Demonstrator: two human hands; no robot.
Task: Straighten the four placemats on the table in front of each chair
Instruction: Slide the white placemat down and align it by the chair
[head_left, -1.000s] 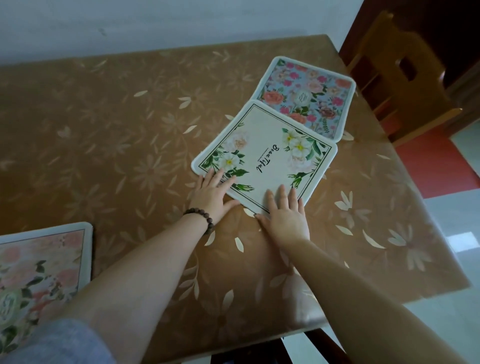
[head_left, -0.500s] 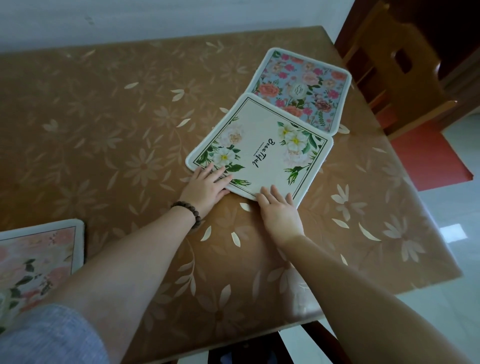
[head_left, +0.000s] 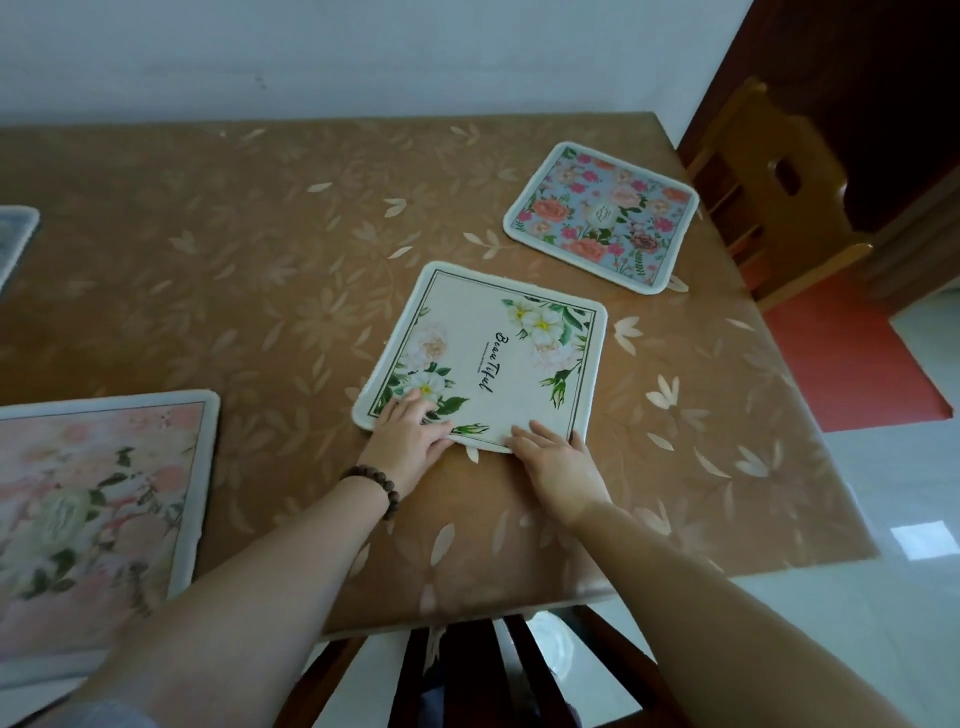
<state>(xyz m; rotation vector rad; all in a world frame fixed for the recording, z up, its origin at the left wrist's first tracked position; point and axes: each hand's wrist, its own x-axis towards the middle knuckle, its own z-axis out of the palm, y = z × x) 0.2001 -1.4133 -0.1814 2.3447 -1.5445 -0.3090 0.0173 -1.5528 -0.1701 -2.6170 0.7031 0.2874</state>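
White placemat (head_left: 498, 358) pulled nearer, fingers (head_left: 415, 402) flat.

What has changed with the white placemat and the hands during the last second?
The white placemat was pulled toward the person and away from the blue floral placemat; its far corner overlapped that mat before, and now bare table shows between them. Both hands, left hand and right hand, stayed pressed flat on its near edge. The pink placemat looks unmoved.

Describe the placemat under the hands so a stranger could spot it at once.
On the brown flowered table, look near the front edge, right of centre, where the left hand and right hand rest. That cream placemat alone bears black script lettering; its neighbours are covered in flowers.
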